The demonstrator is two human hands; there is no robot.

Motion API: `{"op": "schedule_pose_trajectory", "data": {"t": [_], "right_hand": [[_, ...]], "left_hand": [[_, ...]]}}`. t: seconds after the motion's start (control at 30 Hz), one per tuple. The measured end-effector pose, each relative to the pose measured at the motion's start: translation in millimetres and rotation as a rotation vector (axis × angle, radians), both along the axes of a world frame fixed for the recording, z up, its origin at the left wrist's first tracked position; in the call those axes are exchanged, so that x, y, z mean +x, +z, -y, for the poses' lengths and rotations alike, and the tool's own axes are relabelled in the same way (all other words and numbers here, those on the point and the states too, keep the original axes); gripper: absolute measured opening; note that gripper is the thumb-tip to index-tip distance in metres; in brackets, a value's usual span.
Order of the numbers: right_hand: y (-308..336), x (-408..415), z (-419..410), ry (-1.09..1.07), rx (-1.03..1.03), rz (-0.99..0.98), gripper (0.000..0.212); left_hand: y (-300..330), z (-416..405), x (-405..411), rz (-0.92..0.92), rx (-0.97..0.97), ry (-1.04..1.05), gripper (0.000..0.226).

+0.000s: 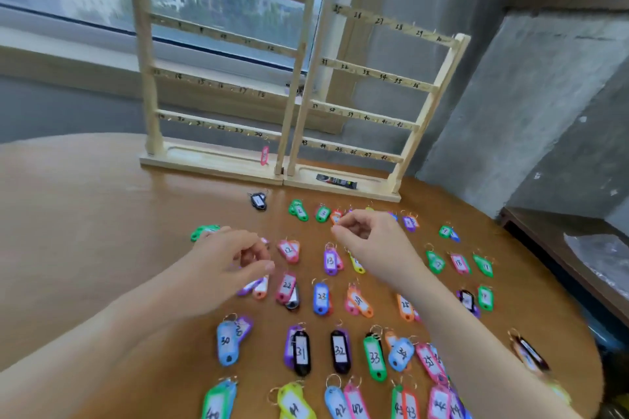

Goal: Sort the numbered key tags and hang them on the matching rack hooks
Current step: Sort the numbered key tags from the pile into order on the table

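- Nearest the viewer, numbered key tags (340,350) in many colours lie in rows on a round wooden table (85,231); the closest rows read in the forties and thirties, farther rows in the twenties, then the teens
- The left hand (235,258) hovers over the middle rows, fingers curled toward the thumb; whether it pinches a tag cannot be told
- The right hand (367,238) is just beyond it, fingertips drawn together at a small orange tag (336,216) in the far row; an actual grip cannot be confirmed
- A black tag (258,201) lies alone near the racks
- Farthest back stand two wooden racks with numbered rails, touching side by side: the left rack (218,78) has one pink tag (264,155) hanging at its lowest rail's right end; the right rack (374,95) holds a dark flat packet (336,181) in its base tray
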State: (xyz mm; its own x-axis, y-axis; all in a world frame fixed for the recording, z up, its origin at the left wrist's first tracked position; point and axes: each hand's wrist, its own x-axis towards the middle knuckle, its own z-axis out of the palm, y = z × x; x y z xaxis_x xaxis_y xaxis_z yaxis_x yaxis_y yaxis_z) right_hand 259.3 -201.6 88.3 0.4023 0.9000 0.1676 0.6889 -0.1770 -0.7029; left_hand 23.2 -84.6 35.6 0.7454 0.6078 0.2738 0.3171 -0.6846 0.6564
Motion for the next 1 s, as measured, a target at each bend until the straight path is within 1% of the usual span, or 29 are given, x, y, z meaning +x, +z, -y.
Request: {"op": "schedule_pose_trajectory", "data": {"t": [0.07,0.2,0.27,0.4,0.53,0.67,0.77,0.87,1.0], "right_hand": [[-4,-13,-29,0.034,-0.019,-0.009,0.010],[-12,-31,-82,0.024,-0.050,0.006,0.009],[-14,-36,-107,0.015,-0.050,0.003,0.011],[-17,-39,-151,0.029,-0.059,0.005,0.014],[-21,-36,-195,-0.001,-0.041,-0.014,0.030],[-29,-33,-237,-0.026,-0.028,-0.051,0.053],[-35,-29,-256,-0.056,-0.030,-0.099,0.061],[-39,-28,-263,-0.075,-0.005,-0.155,0.060],[-41,-26,-264,-0.067,0.014,-0.193,0.050]], "left_hand": [[-7,-20,-14,0.036,-0.042,0.111,0.044],[-14,-60,-32,0.041,-0.117,0.260,0.025],[-14,-81,-34,0.058,-0.152,0.298,0.022],[-14,-112,-33,0.158,-0.196,0.369,0.019],[-24,-126,-37,0.179,-0.209,0.429,0.018],[-32,-128,-41,0.150,-0.154,0.435,0.016],[-31,-127,-39,0.205,-0.125,0.463,0.020],[-31,-127,-38,0.217,-0.148,0.474,0.023],[-30,-127,-36,0.190,-0.149,0.482,0.024]]}}
